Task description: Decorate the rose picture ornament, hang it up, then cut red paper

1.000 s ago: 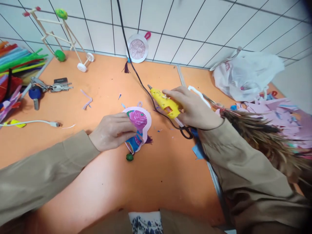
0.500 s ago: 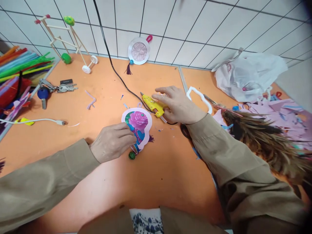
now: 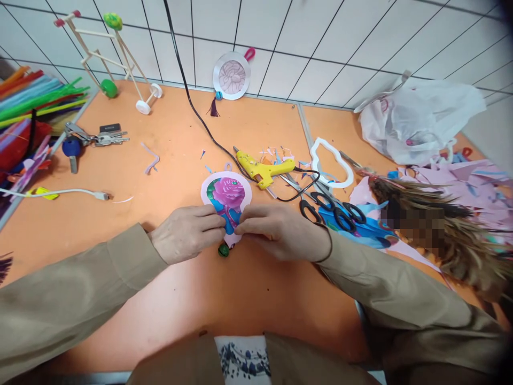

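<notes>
Fingers (image 3: 212, 221) cover lower sides of the flower cutout (image 3: 229, 193)

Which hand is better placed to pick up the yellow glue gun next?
Probably the right hand: the glue gun lies just beyond it, handle pointing to that side. The left hand is farther off, across the flower ornament that both hands hold.

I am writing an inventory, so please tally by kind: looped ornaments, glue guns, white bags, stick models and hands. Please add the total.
Looped ornaments: 2 (rose ornament, round ornament)
Glue guns: 1 (yellow glue gun)
White bags: 1 (white bag)
Stick models: 1 (stick model)
Hands: 2 (left hand, right hand)
Total: 7
</notes>
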Available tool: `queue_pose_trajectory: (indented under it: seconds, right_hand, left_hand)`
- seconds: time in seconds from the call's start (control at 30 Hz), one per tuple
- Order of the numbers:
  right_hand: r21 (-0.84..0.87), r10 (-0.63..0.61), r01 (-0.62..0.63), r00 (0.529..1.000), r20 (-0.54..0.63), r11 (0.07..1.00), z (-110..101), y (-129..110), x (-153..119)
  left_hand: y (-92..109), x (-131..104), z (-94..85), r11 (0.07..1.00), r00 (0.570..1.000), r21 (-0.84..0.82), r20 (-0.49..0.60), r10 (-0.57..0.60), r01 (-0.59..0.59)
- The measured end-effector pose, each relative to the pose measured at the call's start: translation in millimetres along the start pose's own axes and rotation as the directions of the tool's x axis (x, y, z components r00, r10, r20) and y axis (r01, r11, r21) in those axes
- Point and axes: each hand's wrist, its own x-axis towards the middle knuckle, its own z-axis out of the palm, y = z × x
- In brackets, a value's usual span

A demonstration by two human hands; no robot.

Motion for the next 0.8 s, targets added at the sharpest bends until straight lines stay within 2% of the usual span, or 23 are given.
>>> queue_pose_trajectory:
  seconds: [0.13, 0.47, 0.53, 0.6, 0.67, 0.73, 0.8]
  right_hand:
    - [-0.047, -0.031, 0.032, 0.999, 0.031, 0.998, 4.4, 2.9, -3.0]
    - [0.145, -0.013, 0.019, 0.999, -0.044, 0.989, 8.9, 15.1, -4.3]
    - [0.173, -0.006, 0.022, 0.996, -0.092, 0.985, 9.5, 17.4, -5.1]
    - [0.193, 0.086, -0.046, 0.975, -0.207, 0.98, 11.3, 18.9, -6.6]
    - [0.245, 0.265, -0.192, 0.912, -0.314, 0.95, 13.4, 19.2, -8.3]
    - [0.354, 0.44, -0.329, 0.846, -0.3, 0.876, 14.6, 18.6, -9.3]
    - [0.456, 0.543, -0.406, 0.81, -0.222, 0.792, 14.2, 17.8, -8.9]
  left_hand:
    - [0.6, -0.9, 0.8, 1.0, 0.999, 0.004, 0.045, -0.009, 0.008]
    - [2.0, 4.1, 7.0, 1.0, 0.998, -0.002, 0.061, -0.007, 0.007]
    - [2.5, 3.6, 8.5, 1.0, 0.998, -0.012, 0.06, -0.013, 0.014]
    - [3.6, 2.8, 9.0, 0.999, 0.999, -0.042, 0.045, -0.028, 0.03]
    - [4.4, 2.5, 7.7, 0.995, 0.999, -0.087, 0.02, -0.041, 0.042]
    - [2.7, 3.6, 4.2, 0.989, 0.997, -0.131, -0.015, -0.075, 0.073]
    - [-3.7, 6.5, 0.0, 0.97, 0.974, -0.121, -0.062, -0.217, 0.209]
